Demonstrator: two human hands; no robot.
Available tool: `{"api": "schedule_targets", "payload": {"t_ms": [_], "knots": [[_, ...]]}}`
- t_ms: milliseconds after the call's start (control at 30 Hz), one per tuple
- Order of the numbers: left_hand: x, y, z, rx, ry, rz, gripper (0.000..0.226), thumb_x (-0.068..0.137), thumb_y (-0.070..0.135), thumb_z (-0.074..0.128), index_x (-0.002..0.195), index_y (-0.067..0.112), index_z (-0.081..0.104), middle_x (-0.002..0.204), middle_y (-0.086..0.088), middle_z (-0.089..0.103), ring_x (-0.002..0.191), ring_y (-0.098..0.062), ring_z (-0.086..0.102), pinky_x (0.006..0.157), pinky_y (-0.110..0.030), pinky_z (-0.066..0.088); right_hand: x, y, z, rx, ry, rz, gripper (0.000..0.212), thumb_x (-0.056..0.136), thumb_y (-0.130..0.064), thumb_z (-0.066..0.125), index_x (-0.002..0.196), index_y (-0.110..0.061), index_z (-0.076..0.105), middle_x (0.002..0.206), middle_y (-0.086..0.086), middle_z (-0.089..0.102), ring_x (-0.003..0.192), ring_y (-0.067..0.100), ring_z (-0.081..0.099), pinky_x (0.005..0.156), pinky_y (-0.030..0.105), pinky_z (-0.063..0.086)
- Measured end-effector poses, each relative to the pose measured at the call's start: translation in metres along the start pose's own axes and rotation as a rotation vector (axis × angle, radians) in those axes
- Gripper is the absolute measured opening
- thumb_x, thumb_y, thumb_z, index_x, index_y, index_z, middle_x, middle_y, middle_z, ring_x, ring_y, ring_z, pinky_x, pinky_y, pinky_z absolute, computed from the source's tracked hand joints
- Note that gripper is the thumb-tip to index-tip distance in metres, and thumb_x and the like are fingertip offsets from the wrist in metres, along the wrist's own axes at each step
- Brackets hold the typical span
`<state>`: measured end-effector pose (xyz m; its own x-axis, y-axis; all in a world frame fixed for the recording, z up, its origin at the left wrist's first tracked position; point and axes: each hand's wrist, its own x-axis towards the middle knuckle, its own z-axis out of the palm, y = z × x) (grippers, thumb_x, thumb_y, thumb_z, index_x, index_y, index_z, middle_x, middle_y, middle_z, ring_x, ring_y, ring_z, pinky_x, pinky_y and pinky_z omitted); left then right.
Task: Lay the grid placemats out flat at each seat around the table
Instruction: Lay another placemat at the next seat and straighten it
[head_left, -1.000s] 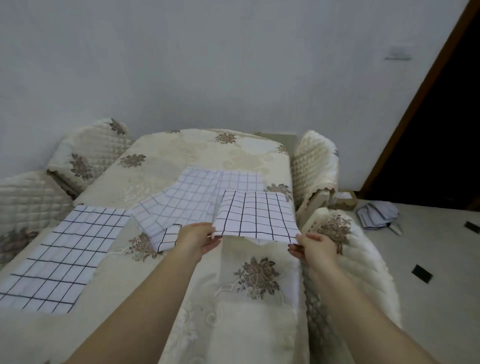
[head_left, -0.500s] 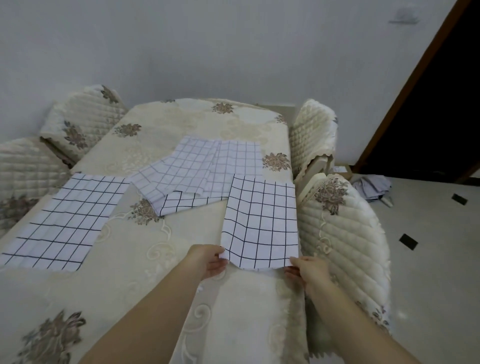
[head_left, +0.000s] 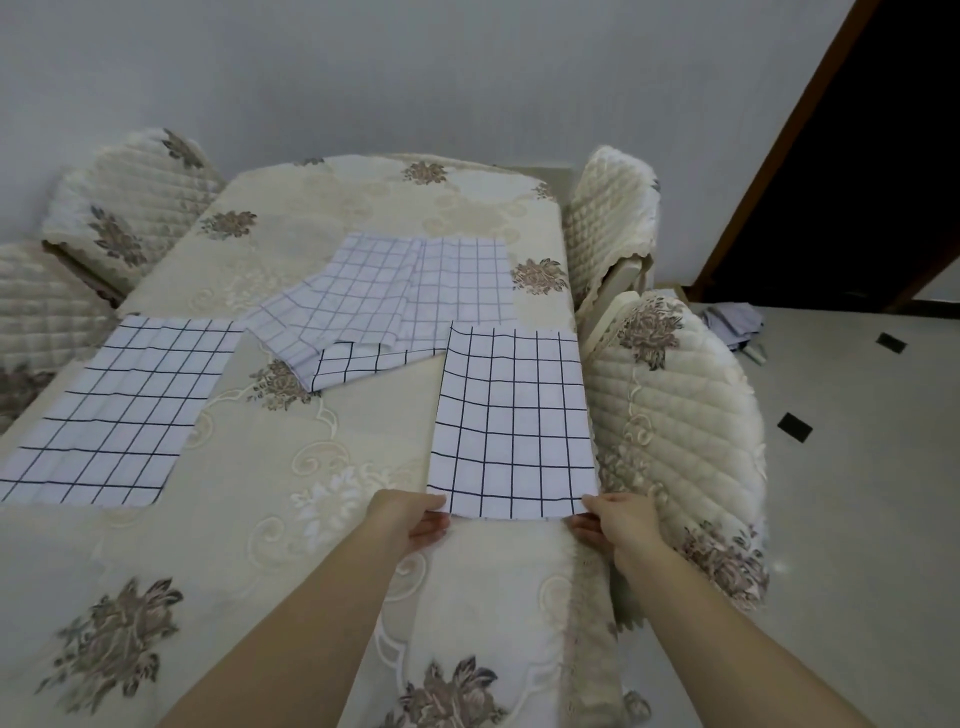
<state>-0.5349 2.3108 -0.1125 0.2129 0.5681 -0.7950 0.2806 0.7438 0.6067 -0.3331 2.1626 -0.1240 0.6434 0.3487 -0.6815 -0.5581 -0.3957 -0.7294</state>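
A white placemat with a dark grid (head_left: 511, 421) lies flat along the table's right edge, beside a quilted chair. My left hand (head_left: 410, 519) pinches its near left corner and my right hand (head_left: 618, 525) pinches its near right corner. A second grid placemat (head_left: 124, 410) lies flat on the left side of the table (head_left: 291, 545). A loose pile of more grid placemats (head_left: 384, 306) sits overlapped in the middle, its far right corner just behind the held mat.
Cream quilted chairs stand at the right (head_left: 675, 415), far right (head_left: 608, 218), far left (head_left: 130, 218) and left edge (head_left: 36, 306). A floral cream cloth covers the table. Folded cloth (head_left: 732, 322) lies on the floor by a dark doorway (head_left: 857, 156).
Both hands have drawn the placemat from the air above the pile down and toward me; it now lies spread flat on the right side of the table.
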Motion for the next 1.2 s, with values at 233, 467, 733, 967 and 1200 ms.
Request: {"api": "schedule_targets", "payload": {"t_ms": [233,467,733,967,1200], "knots": [[-0.006,-0.015,-0.020,0.058,-0.050,-0.036,0.008,0.082,-0.004,0.067,0.082,-0.005,0.059,0.056,-0.014,0.066,0.048,-0.020,0.066,0.051,-0.028,0.057,-0.018,0.019,-0.002,-0.027,0.023,-0.004,0.007,0.089,0.000,0.061,0.090,0.006,0.058,0.069,0.025,0.065,0.042,0.021,0.063,0.039,0.027,0.052],[-0.013,-0.024,-0.031,0.100,-0.070,-0.045,0.009,0.082,-0.002,0.066,0.082,-0.006,0.059,0.061,-0.016,0.068,0.052,-0.022,0.067,0.050,-0.029,0.058,-0.031,0.028,-0.003,-0.054,0.032,-0.012,0.010,0.090,-0.004,0.061,0.082,0.000,0.056,0.071,0.024,0.064,0.041,0.018,0.064,0.038,0.025,0.051],[-0.023,-0.028,-0.030,0.166,-0.020,-0.044,0.013,0.082,-0.001,0.069,0.089,-0.008,0.061,0.075,-0.021,0.068,0.060,-0.024,0.068,0.049,-0.029,0.058,-0.036,0.030,-0.005,-0.167,0.055,-0.030,0.011,0.088,-0.005,0.064,0.081,0.002,0.059,0.060,0.020,0.065,0.042,0.021,0.062,0.041,0.027,0.053],[-0.028,-0.027,-0.030,0.249,-0.026,-0.039,0.019,0.081,0.001,0.070,0.095,-0.010,0.061,0.080,-0.024,0.069,0.070,-0.030,0.069,0.063,-0.035,0.060,-0.039,0.028,-0.007,-0.266,0.075,-0.031,0.015,0.086,-0.005,0.063,0.071,0.000,0.061,0.052,0.015,0.064,0.044,0.024,0.060,0.042,0.028,0.053],[-0.017,-0.002,-0.034,0.819,0.218,0.236,0.032,0.083,0.024,0.065,0.070,-0.005,0.065,0.062,-0.015,0.067,0.051,-0.025,0.062,0.060,-0.033,0.055,-0.048,0.010,-0.010,-0.510,0.064,-0.100,0.038,0.089,-0.026,0.060,0.062,0.001,0.057,0.051,0.016,0.064,0.049,0.034,0.065,0.053,0.046,0.058]]}}
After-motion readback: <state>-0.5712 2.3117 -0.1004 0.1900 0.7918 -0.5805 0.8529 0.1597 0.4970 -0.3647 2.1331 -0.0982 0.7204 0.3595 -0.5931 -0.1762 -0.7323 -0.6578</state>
